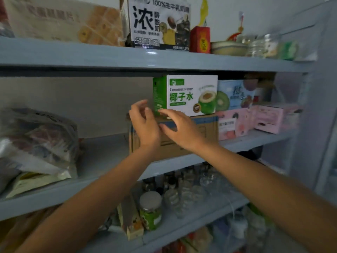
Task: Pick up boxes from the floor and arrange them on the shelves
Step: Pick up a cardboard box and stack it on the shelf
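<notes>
A white and green coconut water box (186, 94) stands on top of a brown cardboard box (202, 132) on the middle shelf (102, 154). My left hand (145, 125) is raised in front of the cardboard box's left end, fingers loosely spread, just below the coconut box's green side. My right hand (179, 128) reaches in from the right with straight fingers, its fingertips at the lower left corner of the coconut box. Neither hand holds anything.
Pink boxes (235, 125) and a blue fruit box (235, 94) sit right of the stack. Plastic bags (36, 141) fill the shelf's left end. The top shelf holds a milk carton box (160, 24) and a biscuit box (63, 21). Jars (150, 209) crowd the lower shelf.
</notes>
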